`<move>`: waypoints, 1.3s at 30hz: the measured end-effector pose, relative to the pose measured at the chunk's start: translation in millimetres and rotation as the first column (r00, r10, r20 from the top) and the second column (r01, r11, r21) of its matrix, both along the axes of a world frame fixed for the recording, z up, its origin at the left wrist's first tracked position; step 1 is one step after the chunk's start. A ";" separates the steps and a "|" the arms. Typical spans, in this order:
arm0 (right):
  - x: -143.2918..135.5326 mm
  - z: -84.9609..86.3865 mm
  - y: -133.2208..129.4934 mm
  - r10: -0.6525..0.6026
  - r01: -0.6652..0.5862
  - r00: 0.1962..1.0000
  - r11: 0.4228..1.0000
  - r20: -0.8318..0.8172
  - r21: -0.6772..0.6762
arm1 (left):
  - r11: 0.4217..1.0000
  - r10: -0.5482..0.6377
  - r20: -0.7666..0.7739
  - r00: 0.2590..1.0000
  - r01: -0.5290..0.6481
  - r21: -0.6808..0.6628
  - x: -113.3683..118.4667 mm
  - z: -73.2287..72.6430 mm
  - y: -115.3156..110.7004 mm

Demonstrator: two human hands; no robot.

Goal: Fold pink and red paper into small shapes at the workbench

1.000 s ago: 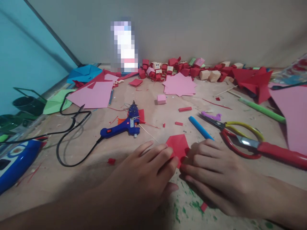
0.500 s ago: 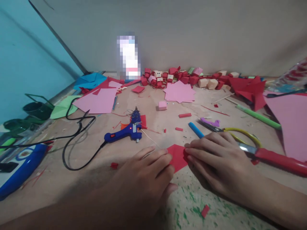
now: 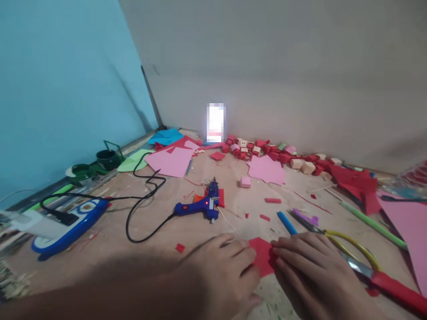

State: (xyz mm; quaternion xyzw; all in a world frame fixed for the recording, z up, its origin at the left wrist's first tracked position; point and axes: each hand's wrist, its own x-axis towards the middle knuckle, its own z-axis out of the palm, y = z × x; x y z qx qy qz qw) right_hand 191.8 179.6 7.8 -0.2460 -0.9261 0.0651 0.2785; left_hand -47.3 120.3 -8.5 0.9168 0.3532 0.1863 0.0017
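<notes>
A small piece of red paper [image 3: 263, 256] lies near the front edge of the view, between my two hands. My left hand [image 3: 230, 269] has its bent fingers on the paper's left side, the thumb below them. On the paper's right side rest the fingertips of my right hand [image 3: 312, 269], its fingers pressed together. Part of the paper is hidden under the fingers of both hands. A blue stick [image 3: 287, 222] and yellow-handled scissors [image 3: 353, 242] lie just beyond my right hand.
A blue glue gun [image 3: 198, 206] with a black cable lies left of centre. Red-handled scissors [image 3: 398, 286] are at the right. Small paper cubes [image 3: 243, 144], a pink cube [image 3: 246, 182], pink sheets [image 3: 171, 161] and a lit phone [image 3: 216, 122] sit farther back. A blue-white power strip [image 3: 75, 226] is left.
The view has tilted up and turned left, so the scene appears lower and farther right. More of the power strip and a white plug show. Both hands stay on the red paper.
</notes>
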 end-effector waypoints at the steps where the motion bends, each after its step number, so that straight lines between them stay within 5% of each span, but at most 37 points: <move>1: -0.8 1.9 0.8 0.018 -0.018 1.000 1.000 -0.002 0.017 | 1.000 -0.001 -0.007 1.000 0.001 0.006 0.0 -1.1 0.5; 11: -4.1 9.1 5.2 0.009 -0.007 1.000 0.993 -0.018 0.116 | 0.996 0.057 -0.077 0.995 -0.051 0.079 5.3 -5.5 2.5; 16: -1.2 7.0 3.8 0.049 -0.048 0.999 0.998 -0.018 0.037 | 0.996 -0.019 -0.019 1.000 0.020 0.090 1.6 -11.9 2.7; 22: 2.9 9.3 0.4 0.128 -0.137 0.989 0.979 -0.069 -0.153 | 0.997 0.003 0.032 0.999 -0.001 -0.072 0.5 3.5 -4.0; 30: -1.2 21.9 1.3 0.240 -0.243 0.970 0.960 -0.037 -0.142 | 0.996 0.007 -0.015 1.000 -0.008 -0.093 2.0 9.8 -1.5; 39: 3.9 16.1 1.7 0.283 -0.278 0.958 0.956 0.036 -0.096 | 0.999 0.032 0.017 0.999 -0.031 -0.037 1.8 3.1 -3.7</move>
